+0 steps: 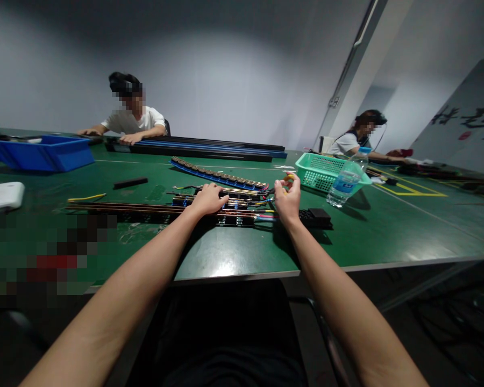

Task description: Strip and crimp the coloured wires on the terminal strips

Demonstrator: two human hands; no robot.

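My left hand lies palm down, fingers curled over a bundle of long copper-coloured rails with black clips on the green table. My right hand is raised just right of the rails' end, fingers pinched round a small yellow and orange piece. Coloured wires stick out of the rail ends between both hands. A black block sits right beside my right wrist.
A green mesh basket and a water bottle stand to the right. A blue-backed rail, a blue bin and a white device lie further off. Two other people sit at the far side.
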